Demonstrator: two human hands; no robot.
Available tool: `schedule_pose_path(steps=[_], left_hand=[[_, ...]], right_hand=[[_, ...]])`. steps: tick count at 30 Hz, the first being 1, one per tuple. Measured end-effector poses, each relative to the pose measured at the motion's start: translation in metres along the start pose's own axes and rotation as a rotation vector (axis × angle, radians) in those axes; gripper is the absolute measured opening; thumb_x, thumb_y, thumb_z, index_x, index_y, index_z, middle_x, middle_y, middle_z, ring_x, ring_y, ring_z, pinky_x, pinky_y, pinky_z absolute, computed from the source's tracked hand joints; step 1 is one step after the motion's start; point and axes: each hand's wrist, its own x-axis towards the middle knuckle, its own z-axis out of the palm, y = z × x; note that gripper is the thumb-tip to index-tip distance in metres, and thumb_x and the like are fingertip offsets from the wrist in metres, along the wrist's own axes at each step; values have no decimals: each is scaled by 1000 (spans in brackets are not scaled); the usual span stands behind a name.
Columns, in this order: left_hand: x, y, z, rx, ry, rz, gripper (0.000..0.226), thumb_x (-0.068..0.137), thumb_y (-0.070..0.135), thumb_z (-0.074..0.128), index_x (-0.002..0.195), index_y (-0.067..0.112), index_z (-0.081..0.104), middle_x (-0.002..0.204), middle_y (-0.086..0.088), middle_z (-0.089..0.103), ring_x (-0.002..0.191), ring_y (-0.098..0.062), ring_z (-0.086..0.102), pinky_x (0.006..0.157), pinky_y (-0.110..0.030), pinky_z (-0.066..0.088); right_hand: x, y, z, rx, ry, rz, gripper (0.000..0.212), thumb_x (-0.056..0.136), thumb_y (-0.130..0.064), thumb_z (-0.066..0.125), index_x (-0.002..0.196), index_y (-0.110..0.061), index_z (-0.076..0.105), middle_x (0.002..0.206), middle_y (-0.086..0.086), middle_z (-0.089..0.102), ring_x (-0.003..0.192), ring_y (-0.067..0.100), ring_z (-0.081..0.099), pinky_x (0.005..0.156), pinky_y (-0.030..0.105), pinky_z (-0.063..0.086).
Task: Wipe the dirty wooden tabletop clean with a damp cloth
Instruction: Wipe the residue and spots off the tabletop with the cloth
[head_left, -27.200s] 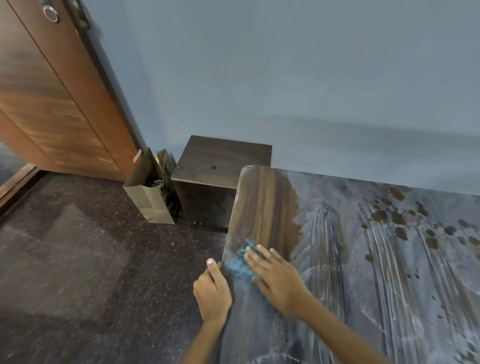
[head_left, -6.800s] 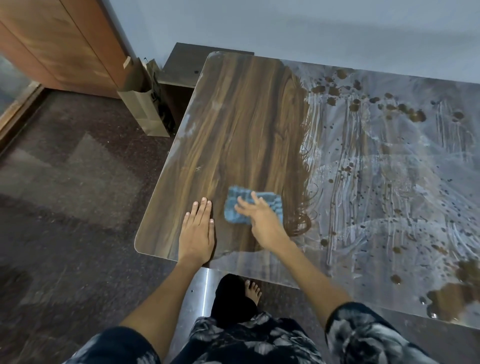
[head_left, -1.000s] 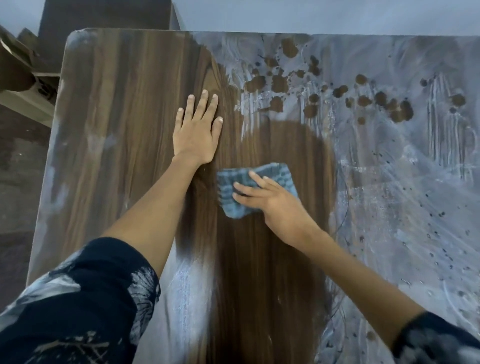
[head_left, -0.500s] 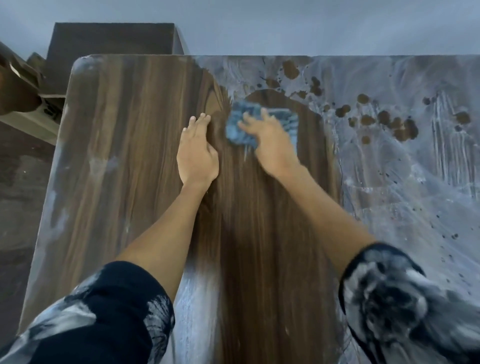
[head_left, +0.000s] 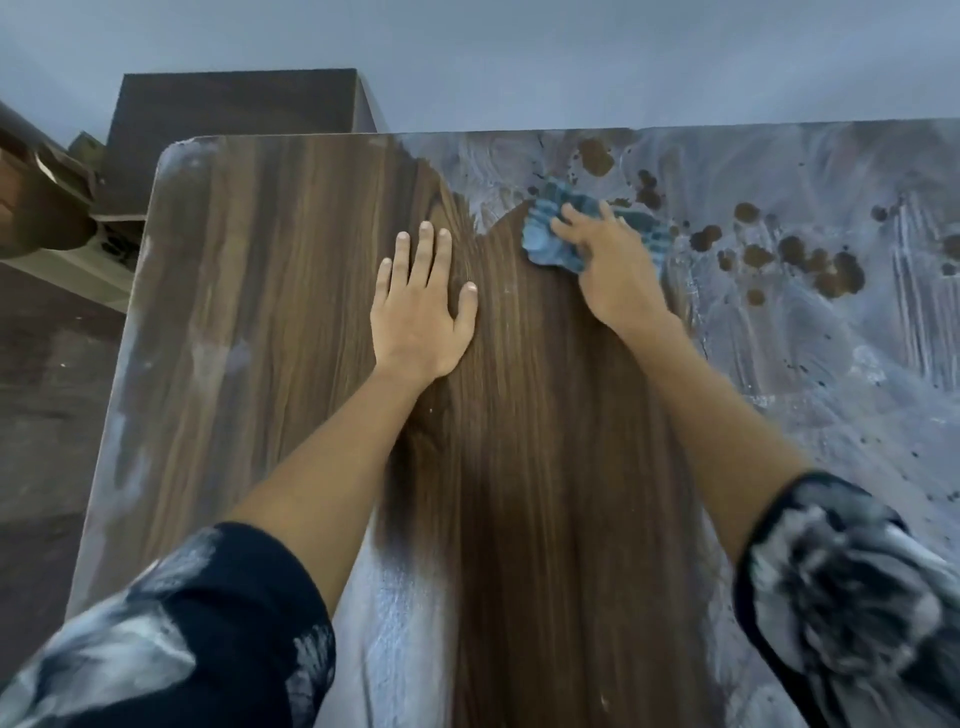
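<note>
**Tabletop half wiped, cloth at the far edge of the clean strip**

Tabletop (head_left: 291, 322) of dark wood fills most of the head view, its grain running away from the person toward the grey wall (head_left: 519, 57). Its left edge and rounded far-left corner are in view; the right side runs out of the picture, so the long axis cannot be told for sure. Along the left edge lie pale, chalky smears. Next comes a broad band of bare brown wood, darker and wet-looking down the middle between the two forearms. To the right the surface is coated in grey-white film with streaks, and brown blotches (head_left: 810, 265) sit scattered near the far edge.

Beyond the far-left corner stands a dark brown box-like cabinet (head_left: 234, 109), with a floor (head_left: 47, 405) of dark speckled stone at the left.

The left hand (head_left: 421, 306) lies flat on the clean wood, palm down, fingers straight and slightly spread, holding nothing. Just to its right and farther away, the right hand (head_left: 610, 260) presses down on a blue ribbed cloth (head_left: 550, 244), fingers bent over the bunched fabric. The cloth rests on the tabletop at the boundary where bare wood meets the grey film, near the far edge, its longer side lying roughly left to right. Dark sleeves (head_left: 171, 639) with pale print cover both upper arms.
</note>
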Motion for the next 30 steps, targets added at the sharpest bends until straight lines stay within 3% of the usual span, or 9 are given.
schedule_pose_path(steps=[2,5,8,10,13,17,22,26,30], left_hand=[[10,-5,-3,34,-55,50,64,96,47,21,149,16,3,157,-4,0,144,-22,-3,117,-37,3],[18,-8,-3,32,-64,75,67,95,50,23,149,15,2,157,-4,0,144,-20,-3,117,-36,2],[21,-11,-2,17,-51,94,68,94,47,28,149,15,6,157,-2,2,144,-19,-1,117,-35,3],[22,-11,-2,-37,-29,91,65,93,41,32,149,15,10,157,-1,6,144,-17,0,117,-33,2],[20,-9,-2,-95,14,65,62,93,36,33,148,13,17,156,-1,12,144,-15,4,118,-32,3],[19,-6,-4,-136,92,7,58,95,37,35,145,11,26,154,-3,23,143,-15,13,117,-31,6],[16,-7,-3,-243,161,-112,54,96,36,35,143,10,31,151,-4,29,142,-15,19,117,-32,13],[18,-9,0,-229,170,-108,50,95,28,36,142,10,33,151,-3,29,142,-14,19,117,-30,12],[19,-8,2,-134,134,-61,51,97,27,30,144,10,27,154,-4,22,143,-18,13,118,-34,9]], right_hand=[[22,-14,16,-9,11,15,64,84,11,38,137,-25,40,151,4,28,141,31,14,115,46,16],[10,-27,26,-5,-81,-185,68,82,16,38,138,-23,38,150,-1,28,142,29,11,116,45,14],[-21,-13,12,-56,-237,-344,72,80,18,44,140,-20,33,151,-4,24,142,21,7,114,33,4],[-31,9,-7,37,-183,-312,68,78,19,47,135,-17,41,147,-3,32,141,17,12,114,31,4],[-11,32,-24,79,-13,-158,52,84,12,48,129,-14,50,142,3,42,139,23,23,116,45,17],[53,14,-17,37,49,15,49,90,7,35,134,-13,45,148,5,34,141,29,16,117,40,11],[59,-39,16,61,-47,-199,54,88,8,40,134,-19,43,149,4,31,141,28,15,117,40,8],[14,-19,10,24,-207,-408,67,76,20,44,134,-15,43,147,3,35,141,24,15,116,38,10],[14,26,-17,64,-38,-224,58,79,18,45,128,-13,51,142,5,43,138,27,25,115,49,18]])
